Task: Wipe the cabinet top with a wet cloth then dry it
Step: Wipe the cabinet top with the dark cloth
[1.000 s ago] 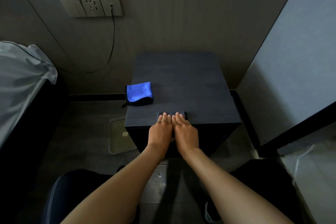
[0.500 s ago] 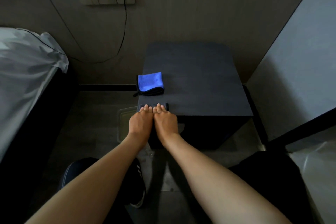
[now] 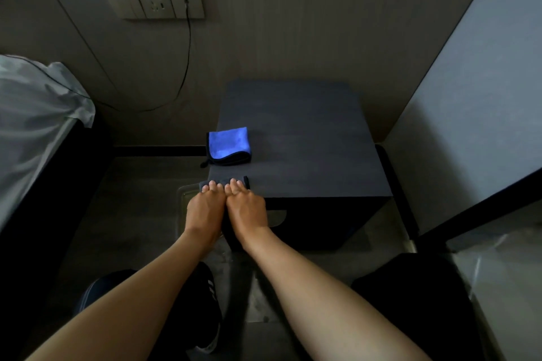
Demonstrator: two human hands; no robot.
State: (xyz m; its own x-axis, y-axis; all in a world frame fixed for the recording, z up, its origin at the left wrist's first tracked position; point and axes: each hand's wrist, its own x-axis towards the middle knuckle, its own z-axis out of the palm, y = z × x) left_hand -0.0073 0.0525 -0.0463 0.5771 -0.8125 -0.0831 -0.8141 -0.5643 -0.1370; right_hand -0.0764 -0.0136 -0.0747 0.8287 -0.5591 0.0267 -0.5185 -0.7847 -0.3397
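Left hand (image 3: pixel 203 208), right hand (image 3: pixel 246 206) flat, pressing grey cloth (image 3: pixel 224 182) at cabinet top (image 3: pixel 308 149) front-left corner.

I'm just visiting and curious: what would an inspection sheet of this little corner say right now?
Surface: dark cabinet top, mostly bare; wetness cannot be told.
Job's things: grey cloth at the near left corner, under both hands; folded blue cloth lies apart behind it, by the left edge.
Clutter: clear tray on the floor beside the cabinet.
Hands: left hand and right hand side by side, fingers straight, pressing the grey cloth.
Cables: black cable hangs from the wall socket and trails left.
Surroundings: bed with pale sheet on the left; grey panel on the right.
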